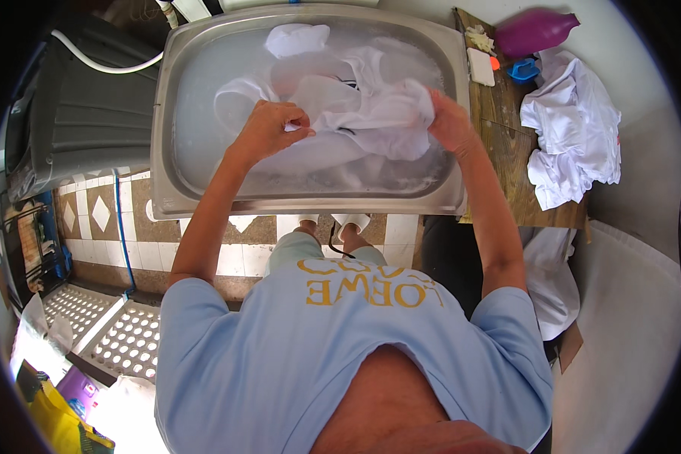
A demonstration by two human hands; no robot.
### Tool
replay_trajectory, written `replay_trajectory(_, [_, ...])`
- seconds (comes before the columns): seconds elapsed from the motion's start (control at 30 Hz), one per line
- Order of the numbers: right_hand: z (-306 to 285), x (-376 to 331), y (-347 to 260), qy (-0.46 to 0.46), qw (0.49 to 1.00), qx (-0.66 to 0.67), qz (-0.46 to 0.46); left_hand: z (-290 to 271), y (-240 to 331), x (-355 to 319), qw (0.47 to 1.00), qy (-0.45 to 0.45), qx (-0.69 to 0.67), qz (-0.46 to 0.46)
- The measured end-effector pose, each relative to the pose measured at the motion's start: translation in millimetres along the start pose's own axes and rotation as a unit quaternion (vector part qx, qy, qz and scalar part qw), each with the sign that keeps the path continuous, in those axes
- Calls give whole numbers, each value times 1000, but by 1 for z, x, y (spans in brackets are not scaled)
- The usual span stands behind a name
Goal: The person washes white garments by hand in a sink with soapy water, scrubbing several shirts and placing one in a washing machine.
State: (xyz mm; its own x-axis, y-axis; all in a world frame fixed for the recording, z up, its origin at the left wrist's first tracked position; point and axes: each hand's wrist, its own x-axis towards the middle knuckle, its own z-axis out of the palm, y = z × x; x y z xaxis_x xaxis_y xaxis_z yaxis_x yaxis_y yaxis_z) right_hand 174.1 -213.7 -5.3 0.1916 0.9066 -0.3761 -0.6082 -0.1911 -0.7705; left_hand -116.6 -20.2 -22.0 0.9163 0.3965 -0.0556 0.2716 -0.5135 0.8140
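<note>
Both hands worked over a steel basin (166, 113) of cloudy water, each closed on the same wet white garment (356, 113). The left hand (268, 130) pinched a fold of it between fingers and thumb, while the right hand (448, 121) gripped its bunched far end. The garment lay half sunk in the basin. A heap of white clothes (575, 129) sat on the wooden bench (507, 159) to the right, near a purple bottle (533, 32).

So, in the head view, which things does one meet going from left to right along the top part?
Dark grey bin → metal basin → left hand → wet white cloth → right hand → white soap bar → pile of white clothes.
</note>
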Motion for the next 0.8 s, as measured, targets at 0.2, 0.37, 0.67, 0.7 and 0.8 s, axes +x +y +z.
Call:
replay_trajectory(0.2, [23,-42,-60,-17,987,-68,-145,-10,16,-25,978,105,178,28])
replay_trajectory(0.37, [20,-37,-15,124,988,-86,42,-10,1,-29,961,117,251,14])
replay_trajectory(0.67, [44,-29,-104,-9,987,-59,-150,-84,85,-12,974,154,-158,57])
replay_trajectory(0.7, [33,-27,-108,-21,986,-26,-162,-85,99,-8,960,181,-210,48])
replay_trajectory(0.8, [56,-19,-84,17,980,-135,-148,-85,110,5,981,88,-173,25])
